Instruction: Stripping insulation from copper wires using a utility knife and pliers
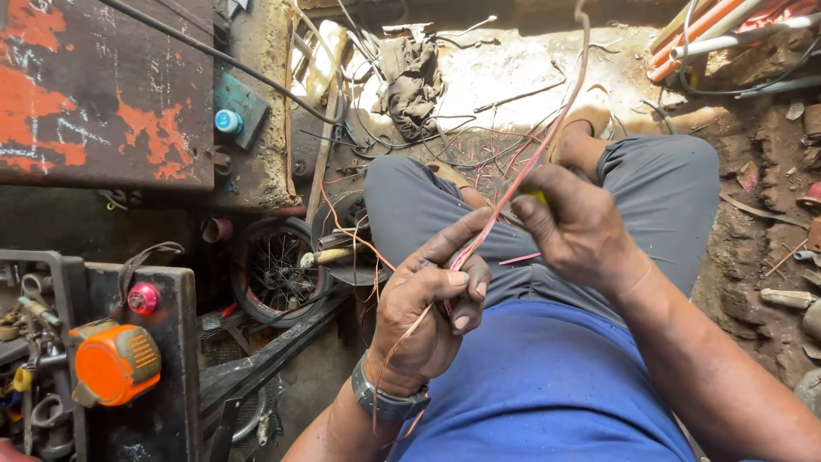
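The person sits on the dirty floor [513,68] with loose wire bits. The left hand [428,308] is closed around a pink wire [522,171]. The right hand [573,227] pinches it higher up, gripping something small and yellow [540,198]. Bare copper strands [376,376] hang below; most of the wire still has its pink cover.

I see hard daylight glaring on the far ground; the left side sits dim, edges bend slightly.
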